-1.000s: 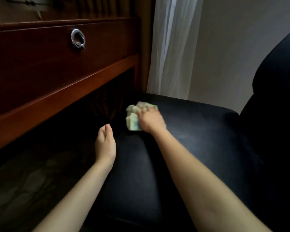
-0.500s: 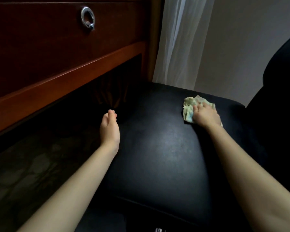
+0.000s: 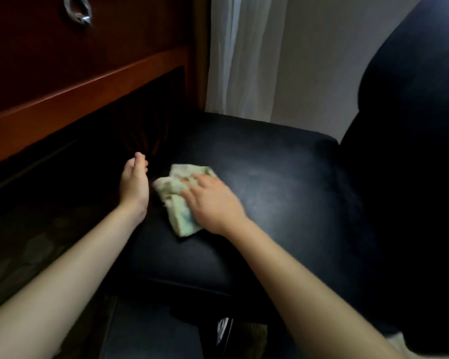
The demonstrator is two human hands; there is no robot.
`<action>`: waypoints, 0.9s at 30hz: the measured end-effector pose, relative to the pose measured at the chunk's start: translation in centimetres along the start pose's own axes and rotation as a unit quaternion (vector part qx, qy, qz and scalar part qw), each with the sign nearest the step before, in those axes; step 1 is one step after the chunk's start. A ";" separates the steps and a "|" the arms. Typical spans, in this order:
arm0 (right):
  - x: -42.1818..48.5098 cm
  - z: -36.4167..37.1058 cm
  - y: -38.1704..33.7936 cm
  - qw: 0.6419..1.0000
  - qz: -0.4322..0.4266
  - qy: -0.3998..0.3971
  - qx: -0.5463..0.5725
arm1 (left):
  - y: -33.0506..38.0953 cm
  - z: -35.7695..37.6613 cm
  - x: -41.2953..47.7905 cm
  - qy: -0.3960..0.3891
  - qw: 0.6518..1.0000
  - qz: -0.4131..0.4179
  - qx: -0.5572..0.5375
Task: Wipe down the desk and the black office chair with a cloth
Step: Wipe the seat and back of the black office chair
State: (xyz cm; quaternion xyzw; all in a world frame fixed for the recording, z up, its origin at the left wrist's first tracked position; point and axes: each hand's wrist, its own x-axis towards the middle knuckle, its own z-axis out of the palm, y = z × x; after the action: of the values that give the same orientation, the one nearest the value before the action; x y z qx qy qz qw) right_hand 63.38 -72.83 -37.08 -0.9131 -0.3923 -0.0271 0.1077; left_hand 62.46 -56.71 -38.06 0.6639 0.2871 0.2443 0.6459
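Pressing down with straight fingers, the right grip pins the crumpled cloth on the black chair seat. At its 9 o'clock the left grip lies released, holding nothing. Beyond, at 11 o'clock, stands the counter.

both bare forearms reach in from the near edge and angle toward each other. the left hand is turned on its edge, thumb side up, fingers loosely curled together and pointing far, gripping nothing. just to its right, close but apart, the right hand lies palm down, fingers spread, fairly straight, aimed far-left and pressing flat. its outline is slightly blurred.
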 end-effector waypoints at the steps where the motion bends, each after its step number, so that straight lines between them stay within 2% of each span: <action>1: -0.9 -0.5 2.0 1.000 0.025 -0.001 -0.010 | 0.0 0.0 -0.3 0.001 0.999 0.016 0.029; 3: -3.7 -1.4 7.6 0.991 0.129 -0.006 -0.031 | 0.3 0.4 -1.0 -0.013 0.992 0.044 0.119; 6: -8.8 -3.5 15.2 0.954 0.298 0.027 -0.032 | 0.3 0.9 -1.5 -0.045 0.952 0.109 0.284; 8: -10.9 -4.0 17.4 0.933 0.354 0.053 -0.022 | 0.0 0.9 -1.4 -0.064 0.918 0.141 0.364; 11: -11.1 -3.5 17.7 0.921 0.385 0.056 -0.026 | -0.1 0.8 -1.2 -0.072 0.902 0.156 0.396; 21: -11.6 -3.3 15.6 0.922 0.380 0.059 -0.038 | 0.0 1.4 -0.9 -0.062 0.889 0.178 0.416; 27: -18.3 -3.2 6.8 0.968 0.232 0.078 -0.063 | -0.1 1.5 -0.3 -0.061 0.879 0.185 0.435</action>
State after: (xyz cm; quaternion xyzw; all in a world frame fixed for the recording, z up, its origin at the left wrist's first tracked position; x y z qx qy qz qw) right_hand 55.74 -91.11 -37.66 -0.9791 -0.1580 -0.0973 0.0836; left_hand 63.34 -58.00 -38.25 0.9327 0.1964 0.1684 0.2515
